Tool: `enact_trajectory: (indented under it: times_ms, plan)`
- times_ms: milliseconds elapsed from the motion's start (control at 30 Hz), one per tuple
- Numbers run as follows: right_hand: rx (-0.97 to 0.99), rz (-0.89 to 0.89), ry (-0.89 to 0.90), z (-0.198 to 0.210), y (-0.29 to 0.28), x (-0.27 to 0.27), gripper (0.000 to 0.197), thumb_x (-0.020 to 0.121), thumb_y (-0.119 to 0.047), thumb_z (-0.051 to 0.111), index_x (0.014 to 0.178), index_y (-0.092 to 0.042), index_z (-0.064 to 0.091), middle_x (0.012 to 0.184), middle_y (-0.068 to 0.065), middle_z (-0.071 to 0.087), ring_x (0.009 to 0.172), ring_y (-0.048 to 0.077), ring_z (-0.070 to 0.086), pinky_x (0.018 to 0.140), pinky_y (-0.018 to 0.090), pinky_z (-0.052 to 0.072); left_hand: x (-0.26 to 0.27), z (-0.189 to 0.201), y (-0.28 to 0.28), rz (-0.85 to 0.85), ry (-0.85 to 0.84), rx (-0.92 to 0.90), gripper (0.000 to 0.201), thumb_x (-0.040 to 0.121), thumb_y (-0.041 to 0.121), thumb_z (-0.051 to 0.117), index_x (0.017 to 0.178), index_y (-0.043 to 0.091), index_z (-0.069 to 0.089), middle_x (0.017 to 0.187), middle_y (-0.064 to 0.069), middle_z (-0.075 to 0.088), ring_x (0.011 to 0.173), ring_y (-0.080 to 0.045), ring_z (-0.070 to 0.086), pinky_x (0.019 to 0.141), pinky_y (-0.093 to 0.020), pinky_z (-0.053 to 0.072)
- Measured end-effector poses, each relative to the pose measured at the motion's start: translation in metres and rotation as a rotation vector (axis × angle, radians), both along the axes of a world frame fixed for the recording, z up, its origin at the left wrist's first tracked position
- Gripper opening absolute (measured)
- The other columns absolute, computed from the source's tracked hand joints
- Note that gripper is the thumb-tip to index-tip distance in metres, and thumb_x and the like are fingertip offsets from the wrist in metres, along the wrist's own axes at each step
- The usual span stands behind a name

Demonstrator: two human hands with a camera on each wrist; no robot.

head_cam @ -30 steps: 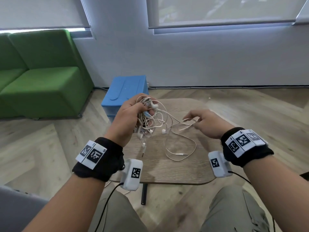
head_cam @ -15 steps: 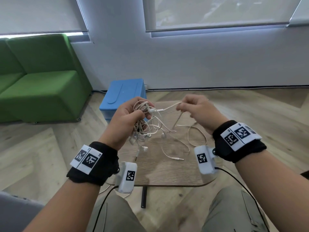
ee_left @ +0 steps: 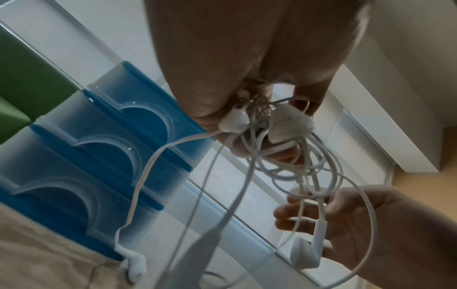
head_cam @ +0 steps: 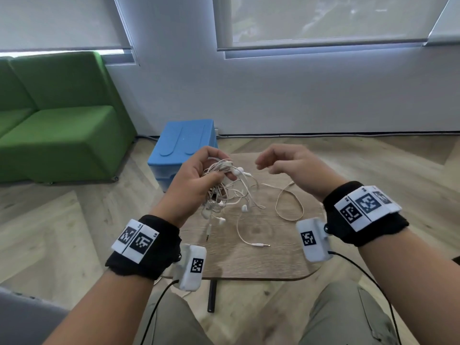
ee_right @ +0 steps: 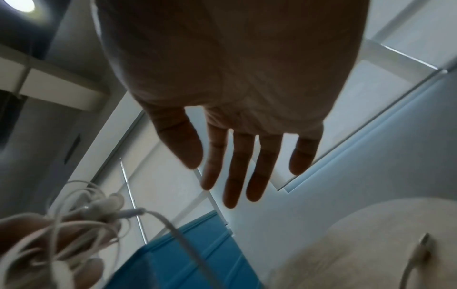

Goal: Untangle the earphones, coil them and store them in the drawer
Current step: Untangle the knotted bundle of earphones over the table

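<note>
A tangle of white earphones (head_cam: 224, 180) hangs from my left hand (head_cam: 216, 168), whose fingers curl round the bundle above the small wooden table (head_cam: 249, 260). Earbuds and a jack plug (head_cam: 261, 244) dangle onto the tabletop, and one loose cable loop (head_cam: 288, 207) lies to the right. My right hand (head_cam: 266, 163) hovers just right of the bundle with relaxed fingers (ee_right: 235, 172) and nothing in it. The left wrist view shows the bundle (ee_left: 262, 125) held in the fingers, with strands hanging in front of the open right hand (ee_left: 346, 215). The blue drawer unit (head_cam: 184, 145) stands behind the table, drawers closed.
A green sofa (head_cam: 57, 135) sits at the left by the wall. The drawer fronts (ee_left: 99, 140) are translucent with curved handles. My knees are under the table's near edge, and wood floor surrounds the table.
My right hand has let go of the strand it was pinching and pulling, and has opened. That strand has dropped to the table as a loop. My left hand keeps its hold.
</note>
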State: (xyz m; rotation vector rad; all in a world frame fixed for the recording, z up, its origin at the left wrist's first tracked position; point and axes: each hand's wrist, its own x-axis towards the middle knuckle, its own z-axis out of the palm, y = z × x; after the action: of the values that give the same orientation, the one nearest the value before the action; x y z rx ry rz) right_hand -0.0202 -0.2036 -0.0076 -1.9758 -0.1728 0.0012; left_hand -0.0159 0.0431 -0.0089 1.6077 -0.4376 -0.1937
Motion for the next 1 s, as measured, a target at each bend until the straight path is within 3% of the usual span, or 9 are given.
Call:
enact_trajectory:
  times_ms: [67,133,200,333,467,633,767,867,1000]
  plan:
    - [-0.044,0.125,-0.024,-0.004,0.009,-0.002,0.019,0.094,-0.021,0.069,0.112,-0.019,0.075,0.109,-0.001,0.077,0.106,0.018,0.072,0.097,0.037,0.056,0.000,0.000,-0.002,-0.022,-0.004,0.009,0.027,0.098,-0.013,0.051,0.113,0.008,0.058,0.094,-0.012,0.076,0.066,-0.014,0.063,0.059,-0.028,0.055]
    - [-0.118,0.190,-0.065,-0.007,0.015,-0.003,0.022,0.091,-0.040,0.070,0.107,-0.027,0.076,0.102,-0.002,0.078,0.100,0.020,0.073,0.095,0.050,0.056,0.000,0.001,-0.003,-0.034,-0.004,0.011,0.025,0.099,-0.011,0.052,0.116,0.007,0.056,0.097,-0.015,0.076,0.067,-0.014,0.063,0.061,-0.026,0.054]
    - [-0.087,0.192,-0.103,-0.008,0.016,-0.003,0.014,0.094,-0.030,0.071,0.100,-0.019,0.076,0.092,0.006,0.078,0.090,0.028,0.074,0.091,0.057,0.056,-0.001,0.001,-0.003,-0.037,0.017,0.001,0.024,0.100,-0.008,0.055,0.119,0.007,0.056,0.103,-0.021,0.076,0.074,-0.014,0.067,0.064,-0.026,0.055]
    - [-0.037,0.085,-0.206,0.000,0.013,-0.007,0.005,0.096,-0.011,0.069,0.093,-0.010,0.074,0.078,0.011,0.074,0.077,0.027,0.072,0.079,0.042,0.057,0.002,-0.003,0.000,0.020,0.096,0.004,0.024,0.097,-0.003,0.063,0.121,0.003,0.061,0.105,-0.018,0.077,0.091,-0.022,0.072,0.070,-0.027,0.057]
    - [-0.025,0.072,-0.210,0.003,0.011,-0.008,0.005,0.095,-0.009,0.070,0.093,-0.005,0.073,0.073,0.008,0.069,0.065,0.018,0.067,0.066,0.023,0.051,0.006,-0.009,-0.002,0.047,0.135,0.071,0.003,0.096,0.006,0.069,0.097,0.008,0.072,0.098,-0.024,0.076,0.084,-0.027,0.072,0.077,-0.037,0.057]
    - [-0.120,0.046,-0.145,-0.004,0.007,-0.009,0.006,0.091,-0.017,0.076,0.086,-0.014,0.077,0.070,0.003,0.068,0.059,0.014,0.061,0.060,0.028,0.050,0.004,-0.007,-0.007,0.028,0.187,-0.011,0.010,0.099,0.007,0.063,0.095,0.006,0.072,0.085,-0.012,0.074,0.076,-0.022,0.071,0.067,-0.029,0.058]
    - [-0.115,0.037,-0.146,-0.007,0.010,-0.012,0.004,0.091,-0.018,0.077,0.088,-0.016,0.080,0.068,-0.003,0.066,0.058,0.010,0.055,0.059,0.027,0.048,0.004,-0.003,-0.008,-0.004,0.266,-0.099,0.018,0.100,0.006,0.058,0.093,0.006,0.075,0.084,-0.012,0.074,0.073,-0.021,0.071,0.064,-0.028,0.060]
    - [-0.089,0.032,-0.159,-0.007,0.011,-0.011,0.003,0.090,-0.016,0.077,0.088,-0.016,0.080,0.066,-0.005,0.066,0.057,0.009,0.054,0.059,0.026,0.047,0.004,-0.002,-0.004,-0.040,0.301,-0.144,0.024,0.099,0.006,0.053,0.104,0.001,0.076,0.095,-0.018,0.074,0.084,-0.026,0.071,0.075,-0.031,0.062]
    - [-0.013,0.040,-0.188,-0.005,0.013,-0.013,0.005,0.088,-0.021,0.079,0.091,-0.017,0.081,0.071,0.008,0.069,0.060,0.013,0.052,0.059,0.030,0.044,0.002,0.000,0.001,-0.099,0.348,-0.167,0.049,0.089,0.013,0.037,0.121,-0.005,0.070,0.120,-0.035,0.068,0.101,-0.035,0.068,0.090,-0.042,0.057]
